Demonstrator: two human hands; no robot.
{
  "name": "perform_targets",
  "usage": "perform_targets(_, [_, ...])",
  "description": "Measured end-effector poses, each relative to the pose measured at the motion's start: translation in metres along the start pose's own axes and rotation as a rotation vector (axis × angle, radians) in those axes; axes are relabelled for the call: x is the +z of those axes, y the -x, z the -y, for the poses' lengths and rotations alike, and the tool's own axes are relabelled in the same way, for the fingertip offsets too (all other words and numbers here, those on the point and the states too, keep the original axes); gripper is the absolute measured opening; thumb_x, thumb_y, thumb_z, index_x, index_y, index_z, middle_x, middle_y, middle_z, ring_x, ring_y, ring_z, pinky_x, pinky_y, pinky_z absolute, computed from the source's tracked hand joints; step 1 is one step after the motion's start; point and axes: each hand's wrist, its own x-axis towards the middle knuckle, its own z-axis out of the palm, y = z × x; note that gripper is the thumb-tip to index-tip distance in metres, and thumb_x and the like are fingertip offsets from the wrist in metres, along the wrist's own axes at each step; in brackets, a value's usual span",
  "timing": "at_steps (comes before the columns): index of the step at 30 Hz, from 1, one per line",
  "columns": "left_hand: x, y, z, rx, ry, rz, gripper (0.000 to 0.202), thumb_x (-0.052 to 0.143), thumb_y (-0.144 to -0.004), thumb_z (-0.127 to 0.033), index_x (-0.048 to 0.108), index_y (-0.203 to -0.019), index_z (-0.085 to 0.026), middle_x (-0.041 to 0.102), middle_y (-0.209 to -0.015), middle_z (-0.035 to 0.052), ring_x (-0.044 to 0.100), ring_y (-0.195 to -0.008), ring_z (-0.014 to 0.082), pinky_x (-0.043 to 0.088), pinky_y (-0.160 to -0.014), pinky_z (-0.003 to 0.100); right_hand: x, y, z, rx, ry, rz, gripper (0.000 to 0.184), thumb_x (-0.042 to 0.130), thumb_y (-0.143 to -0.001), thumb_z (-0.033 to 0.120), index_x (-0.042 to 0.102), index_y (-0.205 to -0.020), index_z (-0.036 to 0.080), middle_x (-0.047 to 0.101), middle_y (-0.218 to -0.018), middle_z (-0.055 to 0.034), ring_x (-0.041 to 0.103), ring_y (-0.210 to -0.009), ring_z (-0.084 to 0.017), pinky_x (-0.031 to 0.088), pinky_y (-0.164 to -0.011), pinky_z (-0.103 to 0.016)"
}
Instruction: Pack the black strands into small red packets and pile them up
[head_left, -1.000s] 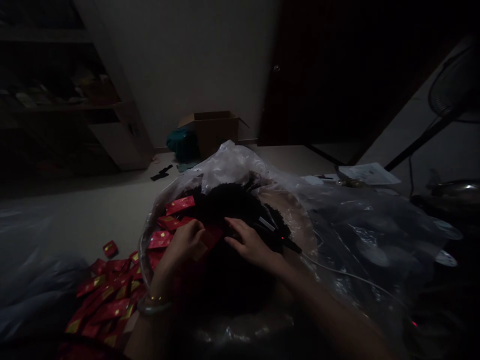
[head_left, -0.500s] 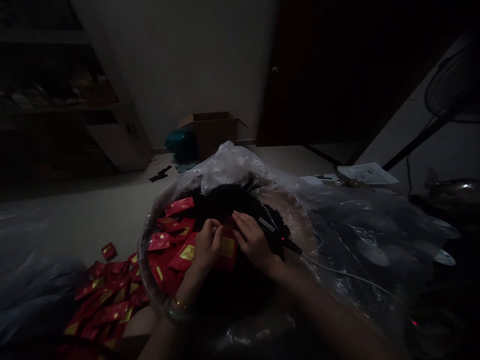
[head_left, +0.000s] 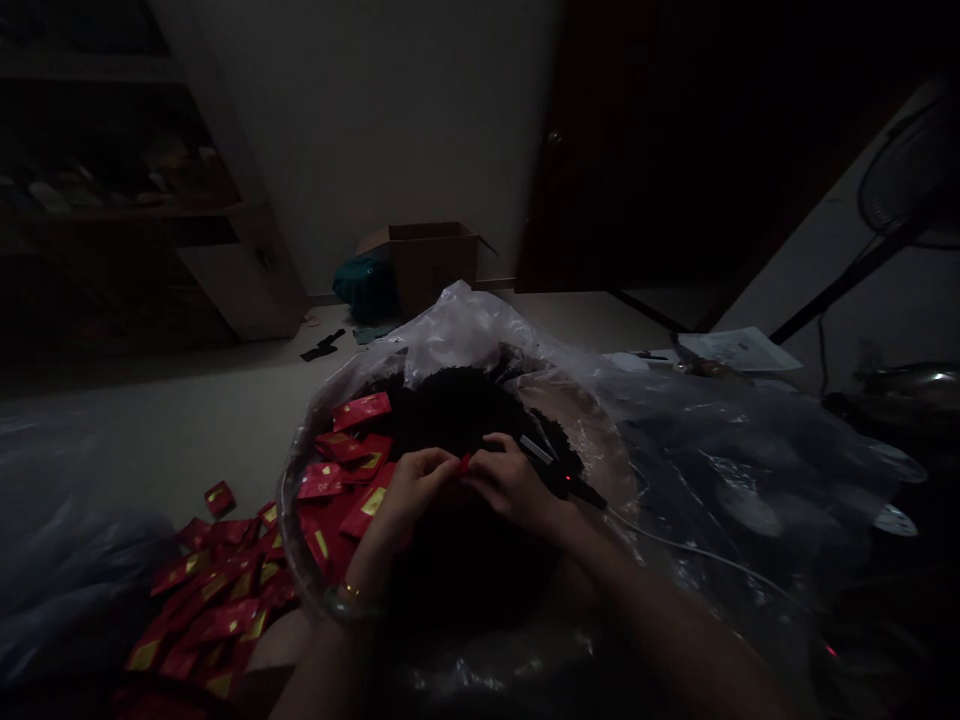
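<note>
Red packet, one: above the middle of the tub, directly between left hand and right hand, fingertips of both pinching it; neither hand nearer. Long axis: indeterminable, gloom and fingers covering most.

Through my camera I see packets inside the basin's left edge, a tool by its right edge, a packet pile outside left, and a box behind the far edge.

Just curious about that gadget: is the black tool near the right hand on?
Apparently on: the black tool shows a glowing red light.
</note>
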Motion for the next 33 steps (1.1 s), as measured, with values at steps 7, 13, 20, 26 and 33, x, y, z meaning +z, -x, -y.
perform_targets(7, [0.011,0.007,0.005,0.247,-0.261,-0.230,0.022,0.052,-0.082,-0.032,0.067,-0.074,-0.018,0.070,-0.068,0.0019,0.062,-0.062,0.0145,0.045,-0.057,0.023,-0.006,-0.006,0.013,0.423,-0.212,0.335,0.022,0.067,-0.076,0.031,0.058,-0.063,0.016,0.059,-0.060,0.0018,0.053,-0.058,-0.012,0.043,-0.062,-0.025])
perform_targets(13, [0.017,0.008,0.012,0.548,-0.530,-0.361,0.020,0.050,-0.088,-0.027,0.068,-0.086,-0.019,0.073,-0.083,0.0055,0.067,-0.079,0.0185,0.049,-0.074,0.031,-0.010,-0.009,0.007,0.521,-0.442,0.338,0.026,0.046,-0.087,0.027,0.062,-0.070,0.014,0.059,-0.065,0.0012,0.050,-0.060,-0.012,0.039,-0.057,-0.022])
perform_targets(20, [0.010,0.005,0.012,0.650,-0.883,-0.260,0.055,0.072,-0.072,-0.034,0.055,-0.122,-0.021,0.065,-0.119,0.0108,0.055,-0.115,0.0309,0.027,-0.106,0.055,-0.016,-0.009,-0.006,0.669,-0.726,0.188,0.035,0.047,-0.089,0.043,0.066,-0.094,0.015,0.068,-0.086,-0.0025,0.059,-0.079,-0.017,0.046,-0.080,-0.033])
perform_targets(26, [0.014,0.007,0.012,0.596,-0.906,-0.207,0.052,0.071,-0.068,-0.024,0.057,-0.118,-0.022,0.068,-0.113,0.0096,0.054,-0.113,0.0313,0.029,-0.104,0.052,-0.017,-0.009,-0.002,0.705,-0.781,0.232,0.046,0.040,-0.090,0.056,0.066,-0.085,0.018,0.068,-0.085,-0.0023,0.060,-0.079,-0.017,0.047,-0.085,-0.036])
perform_targets(33, [0.018,0.005,0.016,0.487,-0.902,-0.244,0.046,0.071,-0.063,-0.018,0.062,-0.109,-0.019,0.071,-0.095,0.0088,0.057,-0.093,0.0293,0.046,-0.079,0.042,-0.025,-0.013,0.008,0.673,-0.823,0.277,0.063,0.030,-0.088,0.067,0.068,-0.079,0.017,0.069,-0.081,-0.0028,0.063,-0.083,-0.018,0.044,-0.093,-0.038])
